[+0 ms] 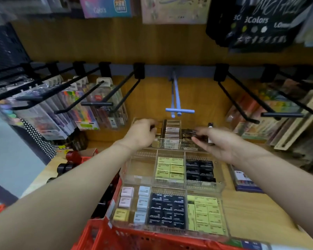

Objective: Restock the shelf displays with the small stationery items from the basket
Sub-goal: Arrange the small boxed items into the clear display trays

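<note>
Restocking looks well underway: the near clear trays [222, 184] hold rows of erasers though one compartment sits bare, the red basket [105, 237] waits below, and both hands, left [141, 134] and right [219, 141], pinch small dark items at the back tray [172, 134].

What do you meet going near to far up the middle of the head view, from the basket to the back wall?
Red plastic basket → nearest clear acrylic tray of small erasers → middle clear tray tier → far tier, where the left hand and right hand reach → pale blue display hook → wooden back panel.
</note>
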